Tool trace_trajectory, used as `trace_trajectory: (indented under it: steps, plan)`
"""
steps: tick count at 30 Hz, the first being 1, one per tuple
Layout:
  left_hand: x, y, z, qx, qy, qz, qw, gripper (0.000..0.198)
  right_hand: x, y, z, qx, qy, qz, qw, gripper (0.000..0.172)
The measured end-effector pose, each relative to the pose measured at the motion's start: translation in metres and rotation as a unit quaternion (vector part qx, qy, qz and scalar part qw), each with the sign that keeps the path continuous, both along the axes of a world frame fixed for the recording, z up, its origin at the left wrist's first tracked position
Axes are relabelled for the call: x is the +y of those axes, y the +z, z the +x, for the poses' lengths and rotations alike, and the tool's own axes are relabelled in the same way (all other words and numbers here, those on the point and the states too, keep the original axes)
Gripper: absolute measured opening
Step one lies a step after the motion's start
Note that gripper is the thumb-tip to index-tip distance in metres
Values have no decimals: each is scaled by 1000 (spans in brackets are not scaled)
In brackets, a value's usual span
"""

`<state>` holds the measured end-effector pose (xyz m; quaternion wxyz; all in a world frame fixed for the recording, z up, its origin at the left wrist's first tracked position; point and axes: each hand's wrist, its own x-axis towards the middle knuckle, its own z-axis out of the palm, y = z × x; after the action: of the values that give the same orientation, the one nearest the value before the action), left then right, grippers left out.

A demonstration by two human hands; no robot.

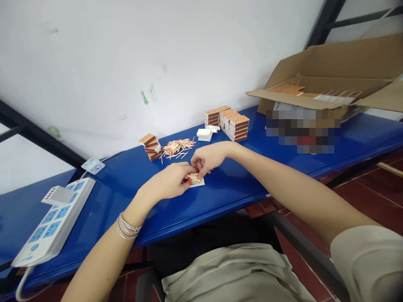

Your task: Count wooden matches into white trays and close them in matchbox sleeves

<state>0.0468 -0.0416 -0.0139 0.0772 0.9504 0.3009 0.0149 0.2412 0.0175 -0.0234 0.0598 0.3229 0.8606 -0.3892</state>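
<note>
My left hand (168, 181) and my right hand (208, 159) meet over a small bunch of red-tipped wooden matches (192, 178). The fingertips of both hands press on the bunch, partly hiding it. Beneath it lies a white paper matchbox tray or card (199, 183), mostly covered by the matches. Farther from my hands, a loose heap of matches (178, 147) lies on the blue table (126, 184). A short stack of orange-brown matchboxes (150, 147) stands left of the heap. White inner trays (204, 134) sit to its right, before taller matchbox stacks (234, 126).
A white power strip (53, 222) with blue sockets lies at the table's left end. An open cardboard box (327, 71) holding more matchboxes stands at the far right, beside a pixelated patch (302, 130). The table's near edge runs below my arms, above a red tiled floor (368, 193).
</note>
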Motion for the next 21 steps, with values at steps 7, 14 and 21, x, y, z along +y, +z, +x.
trace_trajectory:
  steps: [7,14,21]
  plan:
    - [2,-2,0,-33,14,-24,999,28,-2,2,0,-12,-2,9,1000,52]
    - [4,0,-6,-71,25,-53,996,29,0,1,1,-8,1,24,1000,51]
    - [4,2,-14,-102,12,-100,990,34,1,2,1,-15,0,28,1000,55]
